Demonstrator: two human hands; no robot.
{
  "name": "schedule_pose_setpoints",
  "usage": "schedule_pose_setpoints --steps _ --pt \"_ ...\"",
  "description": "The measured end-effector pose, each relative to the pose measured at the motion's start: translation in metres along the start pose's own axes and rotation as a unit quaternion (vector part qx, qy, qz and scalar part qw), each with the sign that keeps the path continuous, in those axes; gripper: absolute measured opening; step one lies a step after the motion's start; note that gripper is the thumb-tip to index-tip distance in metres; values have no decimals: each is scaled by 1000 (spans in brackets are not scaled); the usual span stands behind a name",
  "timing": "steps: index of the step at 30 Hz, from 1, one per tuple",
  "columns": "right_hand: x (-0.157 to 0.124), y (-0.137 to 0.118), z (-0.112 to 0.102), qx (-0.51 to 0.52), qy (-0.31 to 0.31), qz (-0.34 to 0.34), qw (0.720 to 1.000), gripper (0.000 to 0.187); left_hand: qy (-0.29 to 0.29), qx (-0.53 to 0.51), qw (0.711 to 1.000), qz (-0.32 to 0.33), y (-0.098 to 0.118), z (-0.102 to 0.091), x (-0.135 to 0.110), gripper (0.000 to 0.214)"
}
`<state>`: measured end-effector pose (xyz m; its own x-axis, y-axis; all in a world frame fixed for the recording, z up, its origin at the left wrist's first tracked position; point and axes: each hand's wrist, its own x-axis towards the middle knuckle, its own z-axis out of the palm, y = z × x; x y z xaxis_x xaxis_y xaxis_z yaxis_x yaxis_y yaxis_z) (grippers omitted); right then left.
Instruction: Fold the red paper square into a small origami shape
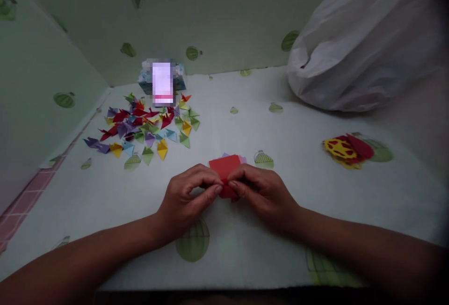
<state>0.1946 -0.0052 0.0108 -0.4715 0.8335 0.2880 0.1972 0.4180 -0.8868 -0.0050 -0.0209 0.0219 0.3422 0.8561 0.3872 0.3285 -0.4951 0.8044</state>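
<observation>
Near the front middle of the table, my left hand (194,192) and my right hand (264,192) meet with thumbs and fingertips pinched. Between them is a small piece of red paper (225,186), mostly hidden by the fingers, so its folds cannot be made out. Right behind and under it lies flat square red paper (223,165), with a corner of purple paper (242,159) showing past its edge. Farther back on the left, a loose pile of folded origami paper cranes (147,127) spreads out in red, purple, yellow, green, blue and orange.
A phone with a lit, blurred screen (162,80) leans on a tissue box (179,78) behind the cranes. At the back right sits a bulging white plastic bag (351,57). Red and yellow paper cutouts (345,149) lie on the right of the patterned tabletop (266,258).
</observation>
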Motion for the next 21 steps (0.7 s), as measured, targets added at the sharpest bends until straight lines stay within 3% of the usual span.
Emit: schedule_pose_setpoints --steps 6,21 --pt "1 1 -1 19 -8 5 1000 15 -7 7 1000 2 0 1 0 11" --pt "2 1 -1 22 -23 7 999 11 -4 66 995 79 1 3 -2 11"
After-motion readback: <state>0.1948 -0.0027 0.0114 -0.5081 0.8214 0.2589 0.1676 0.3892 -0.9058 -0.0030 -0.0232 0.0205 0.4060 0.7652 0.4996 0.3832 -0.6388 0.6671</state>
